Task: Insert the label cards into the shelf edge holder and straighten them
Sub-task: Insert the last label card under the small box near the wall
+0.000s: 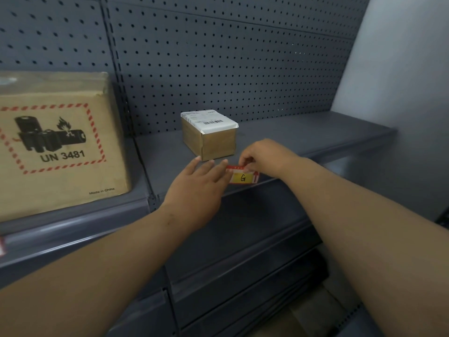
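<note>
The right hand (261,155) pinches the top edge of the "G" label card (243,176) at the shelf edge holder (279,182). The left hand (198,184), fingers straight, touches its left end. The card is likely light and bendable; hold the edges.

2 boxes (58,147) (209,139), 1 card (243,177).
</note>
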Action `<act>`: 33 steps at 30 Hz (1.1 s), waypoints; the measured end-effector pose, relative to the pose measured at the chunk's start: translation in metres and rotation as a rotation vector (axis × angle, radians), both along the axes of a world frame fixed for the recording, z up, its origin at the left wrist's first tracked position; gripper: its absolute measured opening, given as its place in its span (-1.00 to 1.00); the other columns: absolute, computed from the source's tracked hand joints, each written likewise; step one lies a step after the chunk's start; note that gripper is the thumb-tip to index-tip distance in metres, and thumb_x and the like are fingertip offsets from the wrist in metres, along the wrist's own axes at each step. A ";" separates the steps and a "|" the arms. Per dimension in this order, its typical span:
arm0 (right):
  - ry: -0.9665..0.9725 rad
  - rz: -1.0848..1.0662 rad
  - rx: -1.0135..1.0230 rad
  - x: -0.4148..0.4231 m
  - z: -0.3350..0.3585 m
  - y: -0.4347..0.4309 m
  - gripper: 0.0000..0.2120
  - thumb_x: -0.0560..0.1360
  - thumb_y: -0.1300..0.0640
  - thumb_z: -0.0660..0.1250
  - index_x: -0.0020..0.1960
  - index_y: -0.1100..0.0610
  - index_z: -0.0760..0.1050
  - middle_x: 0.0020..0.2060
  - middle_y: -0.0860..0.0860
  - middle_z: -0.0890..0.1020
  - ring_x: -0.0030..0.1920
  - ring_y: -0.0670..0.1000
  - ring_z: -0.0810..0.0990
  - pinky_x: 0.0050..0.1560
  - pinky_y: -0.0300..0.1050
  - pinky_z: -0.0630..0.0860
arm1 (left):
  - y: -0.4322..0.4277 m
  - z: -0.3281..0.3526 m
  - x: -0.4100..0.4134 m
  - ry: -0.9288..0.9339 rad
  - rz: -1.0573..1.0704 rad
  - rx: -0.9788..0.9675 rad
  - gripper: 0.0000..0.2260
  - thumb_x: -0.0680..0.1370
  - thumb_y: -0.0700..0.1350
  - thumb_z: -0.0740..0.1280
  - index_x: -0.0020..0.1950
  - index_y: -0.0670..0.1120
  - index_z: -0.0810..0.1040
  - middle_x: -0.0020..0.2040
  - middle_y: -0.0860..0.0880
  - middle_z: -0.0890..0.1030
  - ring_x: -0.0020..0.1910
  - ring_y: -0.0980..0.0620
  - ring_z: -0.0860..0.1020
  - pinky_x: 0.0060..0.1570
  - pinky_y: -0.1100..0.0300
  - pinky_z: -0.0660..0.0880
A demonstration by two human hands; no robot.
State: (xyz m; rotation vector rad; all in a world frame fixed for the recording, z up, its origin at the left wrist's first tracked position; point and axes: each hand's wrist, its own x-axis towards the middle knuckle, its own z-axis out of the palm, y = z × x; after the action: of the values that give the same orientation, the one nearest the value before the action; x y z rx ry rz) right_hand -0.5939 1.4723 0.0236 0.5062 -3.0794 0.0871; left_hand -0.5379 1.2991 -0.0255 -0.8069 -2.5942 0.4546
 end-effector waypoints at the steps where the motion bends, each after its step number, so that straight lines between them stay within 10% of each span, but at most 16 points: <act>1: 0.002 0.008 0.002 0.000 0.000 0.000 -0.80 0.50 0.16 0.33 0.11 0.07 0.58 0.07 0.03 0.63 0.08 0.03 0.55 0.02 -0.14 0.43 | 0.000 0.000 -0.001 -0.003 0.008 -0.011 -0.50 0.62 -0.04 0.01 0.51 -0.08 -0.10 0.54 -0.07 -0.09 0.48 -0.08 0.01 0.41 -0.03 -0.16; 23: -0.014 0.019 0.028 -0.014 -0.003 0.023 -0.78 0.45 0.11 0.39 -0.29 -0.01 0.38 -0.18 -0.04 0.53 -0.11 -0.02 0.48 -0.13 -0.14 0.37 | 0.003 0.001 0.001 -0.009 0.028 -0.033 -0.50 0.61 -0.07 0.03 0.50 -0.11 -0.06 0.52 -0.10 0.00 0.47 -0.09 0.02 0.41 -0.01 -0.15; 33: -0.053 0.026 -0.024 -0.018 -0.004 0.028 -0.87 0.43 0.12 0.42 -0.14 0.09 0.46 -0.16 -0.02 0.53 -0.12 -0.02 0.47 -0.27 -0.23 0.36 | 0.002 0.000 0.004 0.006 0.019 -0.046 -0.50 0.61 -0.09 0.04 0.51 -0.12 -0.05 0.50 -0.10 0.04 0.47 -0.10 0.02 0.41 -0.01 -0.16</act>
State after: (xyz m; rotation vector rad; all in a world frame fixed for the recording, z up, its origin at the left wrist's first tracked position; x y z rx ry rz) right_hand -0.6115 1.5000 0.0200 0.5524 -3.1190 0.1406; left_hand -0.5344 1.3013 -0.0259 -0.7956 -2.5964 0.5232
